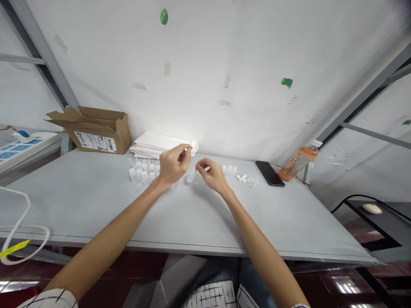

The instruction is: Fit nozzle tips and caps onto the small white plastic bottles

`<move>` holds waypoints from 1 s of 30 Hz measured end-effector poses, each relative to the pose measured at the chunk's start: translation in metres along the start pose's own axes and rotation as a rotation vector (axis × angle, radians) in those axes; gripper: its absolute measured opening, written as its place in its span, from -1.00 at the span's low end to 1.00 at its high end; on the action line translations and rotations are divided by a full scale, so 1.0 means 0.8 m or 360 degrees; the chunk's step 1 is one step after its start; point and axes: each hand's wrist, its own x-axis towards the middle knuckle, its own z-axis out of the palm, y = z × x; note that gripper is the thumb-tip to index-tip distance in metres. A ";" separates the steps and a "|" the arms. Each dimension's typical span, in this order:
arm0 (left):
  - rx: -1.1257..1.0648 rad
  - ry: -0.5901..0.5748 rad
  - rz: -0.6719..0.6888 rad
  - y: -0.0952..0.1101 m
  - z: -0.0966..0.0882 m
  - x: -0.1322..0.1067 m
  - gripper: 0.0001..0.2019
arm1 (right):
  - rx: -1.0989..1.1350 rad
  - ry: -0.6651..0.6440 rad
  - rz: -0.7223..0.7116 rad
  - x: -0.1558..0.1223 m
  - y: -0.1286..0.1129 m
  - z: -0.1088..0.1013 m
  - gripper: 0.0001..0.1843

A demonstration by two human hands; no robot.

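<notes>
Right hand (213, 175) in a narrow pinch on the top end of a white plastic bottle (191, 176), long axis slanting toward the table edge; left hand (175, 164) pinched a small white piece (192, 148), probably a cap, view poor

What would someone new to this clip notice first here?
The two bare hands stand out first: the left hand and right hand are raised mid-table, near a small white plastic bottle. Left of them is a cluster of white bottles. Further out, an open cardboard box sits back left, an orange drink bottle back right.
</notes>
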 end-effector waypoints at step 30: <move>-0.0309 -0.1200 -0.0277 0.024 0.053 -0.080 -0.68 | 0.0578 0.0253 0.0429 -0.063 0.038 -0.071 -0.72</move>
